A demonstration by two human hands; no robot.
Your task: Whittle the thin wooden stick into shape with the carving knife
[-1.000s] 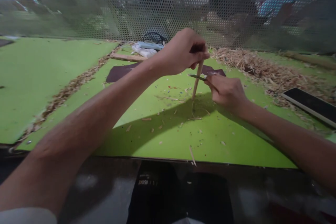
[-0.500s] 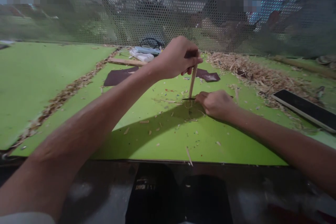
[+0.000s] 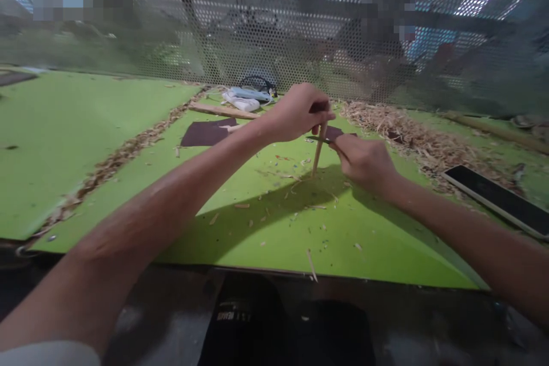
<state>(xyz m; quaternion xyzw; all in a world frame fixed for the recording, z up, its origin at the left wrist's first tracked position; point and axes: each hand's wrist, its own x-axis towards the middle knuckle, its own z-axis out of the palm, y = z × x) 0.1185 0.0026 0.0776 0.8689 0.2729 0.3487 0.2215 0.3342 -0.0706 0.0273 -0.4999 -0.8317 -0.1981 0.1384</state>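
Note:
My left hand point(image 3: 305, 111) pinches the top of a thin wooden stick point(image 3: 318, 157). The stick stands nearly upright, its lower end on the green tabletop point(image 3: 274, 234). In my right hand point(image 3: 364, 163) is a knife point(image 3: 318, 139), its dark narrow blade lying across the upper part of the stick, just below my left fingers. The knife's handle is hidden in my closed fingers. Small wood shavings point(image 3: 242, 206) lie scattered around the stick's foot.
Dark sandpaper point(image 3: 203, 132) and a flat wooden strip point(image 3: 223, 110) lie behind my left forearm. A heap of shavings point(image 3: 398, 128) and a phone point(image 3: 497, 194) are to the right. A perforated metal screen point(image 3: 274, 28) stands along the back.
My right hand has risen with the knife, from the stick's bottom end to near its top. My left hand still holds the stick's top. The view has shifted slightly.

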